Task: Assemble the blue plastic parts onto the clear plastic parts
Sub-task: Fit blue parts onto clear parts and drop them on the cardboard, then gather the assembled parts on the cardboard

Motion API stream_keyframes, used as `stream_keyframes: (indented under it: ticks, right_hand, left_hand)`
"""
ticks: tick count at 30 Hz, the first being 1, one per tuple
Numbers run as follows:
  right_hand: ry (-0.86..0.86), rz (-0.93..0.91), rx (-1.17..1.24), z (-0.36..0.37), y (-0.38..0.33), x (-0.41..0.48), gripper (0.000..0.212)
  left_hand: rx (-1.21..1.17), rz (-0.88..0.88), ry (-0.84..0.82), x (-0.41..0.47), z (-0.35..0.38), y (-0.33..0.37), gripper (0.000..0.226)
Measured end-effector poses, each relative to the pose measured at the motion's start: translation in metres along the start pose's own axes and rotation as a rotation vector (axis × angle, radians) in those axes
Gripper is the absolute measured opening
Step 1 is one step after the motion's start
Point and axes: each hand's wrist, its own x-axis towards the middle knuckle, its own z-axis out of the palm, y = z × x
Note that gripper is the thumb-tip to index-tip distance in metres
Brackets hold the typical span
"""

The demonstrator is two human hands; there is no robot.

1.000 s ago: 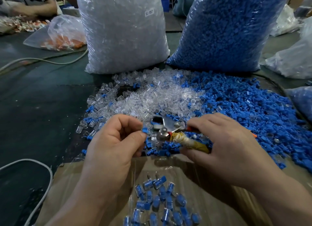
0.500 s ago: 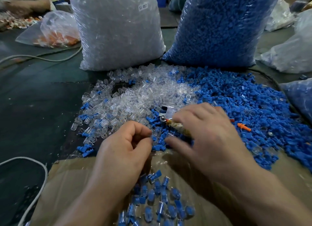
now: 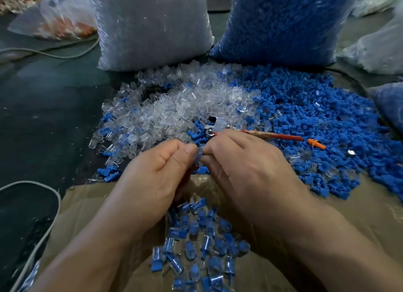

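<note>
Two tall plastic sacks stand at the far side of the table (image 3: 43,108): clear-parts sack (image 3: 152,25) on the left, blue-parts sack (image 3: 283,23) on the right, both packed full. Far left, a smaller bag (image 3: 65,19) holds orange pieces; blurred.

Loose heaps lie in front of the sacks: clear pile (image 3: 174,104) left, blue pile (image 3: 316,117) right, mixed where they meet.

Cardboard box (image 3: 359,215) at the near edge, open top. Inside are assembled pieces (image 3: 200,237), blue in clear sleeves, lying every which way.

Left hand (image 3: 152,174) and right hand (image 3: 246,167) meet above the box's far rim. Fingers of both are curled, thumb and forefinger tips pinching one blue part (image 3: 199,155) between them. Only a sliver of it shows, running roughly up-down in the view; which end points where, cannot tell.

Red-handled tool (image 3: 272,135) lies on the blue pile just beyond the right hand, handle toward the right. Orange plug (image 3: 316,143) sits just past the handle's end.
</note>
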Motion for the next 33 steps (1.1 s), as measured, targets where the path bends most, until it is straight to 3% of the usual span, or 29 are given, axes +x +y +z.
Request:
stream_keyframes:
  ticks: [3,7,8,10,12,14,19,25,26,28,30,33]
  right_hand:
    - [-0.081,0.175,0.135,-0.001,-0.003,-0.002,0.03]
    - [-0.297,0.59,0.988,-0.009,-0.006,0.0,0.033]
    - [-0.358,0.579,0.974,-0.01,-0.006,-0.001,0.033]
    - [-0.408,0.496,0.659,-0.005,-0.006,-0.002,0.029]
    - [-0.355,0.374,0.368,0.0,-0.009,-0.005,0.029]
    - [-0.309,0.288,0.231,0.0,-0.013,-0.007,0.03]
    - [-0.329,0.208,0.136,-0.004,-0.016,-0.009,0.03]
    - [-0.307,0.056,0.056,-0.001,-0.024,-0.014,0.015]
    - [-0.312,0.035,0.061,-0.002,-0.024,-0.019,0.02]
    - [-0.381,-0.009,0.138,-0.005,-0.021,-0.032,0.05]
    - [-0.485,-0.068,0.216,-0.005,-0.016,-0.046,0.085]
    - [-0.486,-0.159,0.122,0.004,-0.014,-0.06,0.101]
  left_hand:
    - [-0.124,0.087,-0.017,0.002,-0.002,-0.002,0.035]
    - [0.021,0.263,-0.124,-0.001,-0.012,-0.003,0.022]
    - [0.086,0.274,-0.145,-0.003,-0.015,-0.003,0.022]
    - [0.216,0.252,-0.198,-0.004,-0.022,-0.003,0.025]
    - [0.317,0.233,-0.252,-0.003,-0.027,-0.004,0.027]
    - [0.385,0.228,-0.284,-0.002,-0.03,-0.005,0.028]
    - [0.39,0.186,-0.321,-0.006,-0.031,-0.004,0.024]
    - [0.419,0.133,-0.266,-0.012,-0.031,0.002,0.02]
    - [0.414,0.15,-0.253,-0.016,-0.031,0.001,0.022]
    - [0.395,0.217,-0.219,-0.031,-0.032,-0.006,0.036]
    - [0.446,0.286,-0.223,-0.049,-0.03,-0.015,0.069]
    - [0.635,0.384,-0.259,-0.057,-0.019,-0.032,0.116]
